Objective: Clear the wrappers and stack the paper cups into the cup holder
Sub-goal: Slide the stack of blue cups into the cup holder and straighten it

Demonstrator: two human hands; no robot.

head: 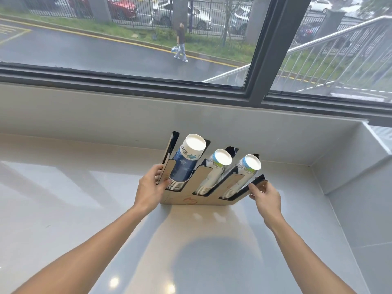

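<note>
A brown cup holder with black dividers stands on the pale counter near the back wall. Three stacks of paper cups lean in its slots, bottoms up: a dark blue stack on the left, a white and green stack in the middle, a white and blue stack on the right. My left hand grips the holder's left end panel. My right hand pinches the holder's right end panel. No wrappers are in view.
The glossy counter runs left and toward me. A low backsplash wall rises behind the holder below a dark window frame. At the right, a side wall closes off the corner.
</note>
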